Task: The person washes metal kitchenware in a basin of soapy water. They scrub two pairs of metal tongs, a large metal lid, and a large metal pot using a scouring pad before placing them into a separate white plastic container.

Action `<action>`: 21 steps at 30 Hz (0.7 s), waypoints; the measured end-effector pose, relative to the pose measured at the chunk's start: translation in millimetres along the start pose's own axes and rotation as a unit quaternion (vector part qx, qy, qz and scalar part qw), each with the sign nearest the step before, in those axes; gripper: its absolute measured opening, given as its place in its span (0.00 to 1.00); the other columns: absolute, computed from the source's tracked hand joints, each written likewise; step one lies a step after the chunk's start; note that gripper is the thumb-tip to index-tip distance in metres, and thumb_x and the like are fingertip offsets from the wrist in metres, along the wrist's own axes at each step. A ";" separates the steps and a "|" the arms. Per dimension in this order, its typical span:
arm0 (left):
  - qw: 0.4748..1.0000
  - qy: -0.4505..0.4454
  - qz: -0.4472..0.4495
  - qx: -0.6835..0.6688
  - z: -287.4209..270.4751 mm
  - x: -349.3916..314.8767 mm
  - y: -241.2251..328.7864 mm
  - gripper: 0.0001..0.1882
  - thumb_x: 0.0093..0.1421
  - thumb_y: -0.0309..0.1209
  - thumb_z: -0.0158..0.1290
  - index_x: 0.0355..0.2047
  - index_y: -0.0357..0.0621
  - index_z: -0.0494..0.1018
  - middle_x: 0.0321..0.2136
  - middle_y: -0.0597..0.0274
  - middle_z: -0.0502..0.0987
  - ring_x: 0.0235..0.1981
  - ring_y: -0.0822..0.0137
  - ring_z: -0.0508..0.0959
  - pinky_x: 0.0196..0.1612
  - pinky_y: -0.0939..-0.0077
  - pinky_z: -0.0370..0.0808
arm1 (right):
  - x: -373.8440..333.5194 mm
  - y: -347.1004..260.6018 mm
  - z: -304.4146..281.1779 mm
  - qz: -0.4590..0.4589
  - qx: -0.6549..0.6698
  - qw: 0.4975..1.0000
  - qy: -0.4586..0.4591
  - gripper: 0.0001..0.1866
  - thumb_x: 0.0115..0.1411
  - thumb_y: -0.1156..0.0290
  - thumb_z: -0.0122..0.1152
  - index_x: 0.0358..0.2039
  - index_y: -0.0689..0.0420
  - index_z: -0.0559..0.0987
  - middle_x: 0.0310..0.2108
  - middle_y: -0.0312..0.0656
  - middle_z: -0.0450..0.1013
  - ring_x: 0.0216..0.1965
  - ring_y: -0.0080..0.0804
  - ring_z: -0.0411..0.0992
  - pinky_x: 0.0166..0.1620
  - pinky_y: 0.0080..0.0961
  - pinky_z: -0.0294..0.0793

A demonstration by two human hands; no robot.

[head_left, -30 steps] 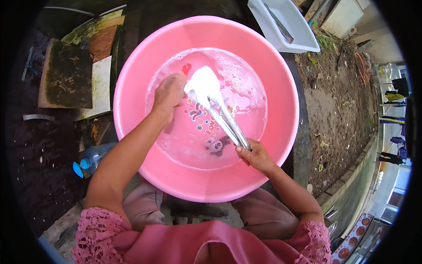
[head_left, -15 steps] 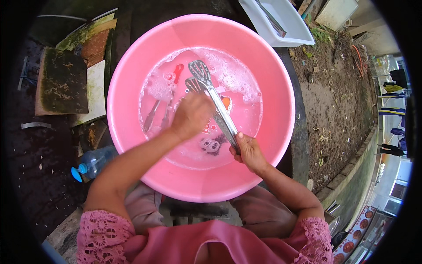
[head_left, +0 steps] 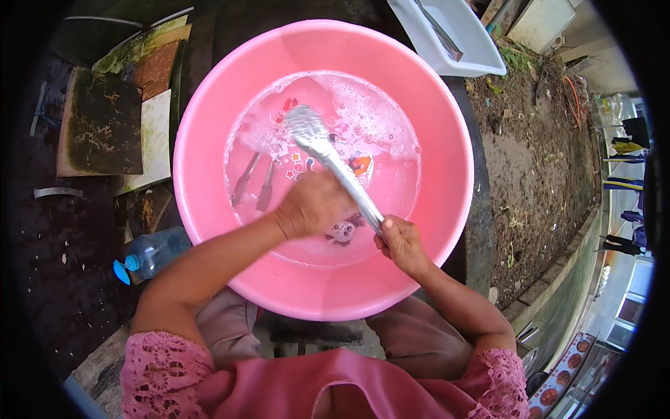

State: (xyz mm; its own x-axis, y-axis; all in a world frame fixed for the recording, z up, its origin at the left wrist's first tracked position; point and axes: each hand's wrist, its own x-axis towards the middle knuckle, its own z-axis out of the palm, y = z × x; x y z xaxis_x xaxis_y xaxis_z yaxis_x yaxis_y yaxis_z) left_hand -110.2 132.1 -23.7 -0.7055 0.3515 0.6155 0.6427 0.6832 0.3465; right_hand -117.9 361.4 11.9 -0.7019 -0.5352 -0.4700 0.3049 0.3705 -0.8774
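Note:
Metal kitchen tongs (head_left: 356,190) slant over soapy water in a large pink basin (head_left: 321,293), slotted heads toward the far side. My right hand (head_left: 403,248) grips the near end of the tongs, thumb on top. Against the tongs' left side lies my left hand (head_left: 315,204), its fingers smeared by motion and partly hidden; whether it holds anything does not show. To its left, two slim utensils (head_left: 246,180) rest in the water. A red piece (head_left: 289,105) shows through the foam beyond them. Colourful printed figures (head_left: 359,165) show on the basin's bottom.
A white tub (head_left: 481,66) with a long metal utensil in it stands beyond the basin at the right. At the left are a clear blue-capped bottle (head_left: 157,253) and a stained board (head_left: 105,126). Bare soil (head_left: 534,174) stretches along the right side.
The tongs' two heads, spread apart before, now line up and blur. My left hand has slid nearer along the tongs. My right hand keeps its grip.

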 end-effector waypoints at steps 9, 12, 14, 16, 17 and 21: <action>0.987 -0.007 -0.155 -0.048 -1.7 -23.9 -19.1 0.06 0.53 0.29 0.49 0.30 0.47 0.75 0.30 0.57 0.74 0.36 0.54 0.72 0.39 0.58 0.69 | -6.6 1.1 -1.4 0.034 -0.011 0.999 0.001 0.23 0.65 0.52 0.47 0.31 0.62 0.74 0.17 0.33 0.66 0.18 0.16 0.61 0.21 0.15 0.62; 0.943 0.036 -0.320 0.084 -15.0 -46.6 -80.6 0.07 0.54 0.30 0.49 0.32 0.47 0.74 0.30 0.58 0.74 0.37 0.52 0.72 0.41 0.58 0.68 | -8.7 2.7 -2.8 0.058 -0.024 0.998 -0.006 0.25 0.65 0.49 0.44 0.30 0.61 0.74 0.17 0.34 0.66 0.15 0.17 0.60 0.19 0.15 0.59; 0.933 0.081 -0.343 0.080 -17.0 -51.2 -88.3 0.10 0.56 0.31 0.49 0.37 0.46 0.75 0.34 0.57 0.75 0.39 0.52 0.71 0.44 0.59 0.66 | -7.0 2.1 -2.6 0.064 -0.037 0.997 -0.015 0.28 0.65 0.44 0.40 0.28 0.60 0.72 0.15 0.35 0.65 0.12 0.18 0.59 0.15 0.16 0.56; 0.918 0.131 -0.374 0.028 -6.9 -43.1 -65.8 0.11 0.56 0.32 0.49 0.39 0.47 0.75 0.36 0.56 0.75 0.40 0.52 0.71 0.46 0.60 0.65 | 3.8 0.4 -4.5 0.095 0.021 0.995 0.013 0.30 0.65 0.43 0.37 0.29 0.60 0.73 0.15 0.36 0.65 0.11 0.19 0.59 0.15 0.17 0.56; 0.938 0.112 -0.327 -0.019 -9.9 -28.9 -37.5 0.11 0.56 0.30 0.49 0.40 0.46 0.75 0.36 0.55 0.74 0.40 0.53 0.71 0.45 0.60 0.66 | 10.8 -2.1 -5.4 0.110 0.052 0.992 0.028 0.31 0.64 0.42 0.36 0.29 0.60 0.73 0.15 0.37 0.65 0.11 0.20 0.59 0.14 0.17 0.56; 0.990 0.017 -0.122 -0.070 13.1 -3.7 46.6 0.12 0.51 0.32 0.51 0.37 0.46 0.75 0.38 0.59 0.73 0.39 0.56 0.73 0.38 0.62 0.71 | 26.0 -8.1 2.4 0.111 0.112 0.987 0.028 0.32 0.66 0.43 0.35 0.27 0.61 0.73 0.14 0.38 0.65 0.09 0.22 0.58 0.13 0.19 0.55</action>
State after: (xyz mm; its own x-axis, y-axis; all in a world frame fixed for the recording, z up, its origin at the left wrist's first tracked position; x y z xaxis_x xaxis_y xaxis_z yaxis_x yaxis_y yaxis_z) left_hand -81.6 171.1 -19.2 -0.8357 0.1630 0.5245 0.4915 0.6482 0.5816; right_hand -137.1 342.7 6.5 -0.6347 -0.4138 -0.6526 0.5854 0.2938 -0.7556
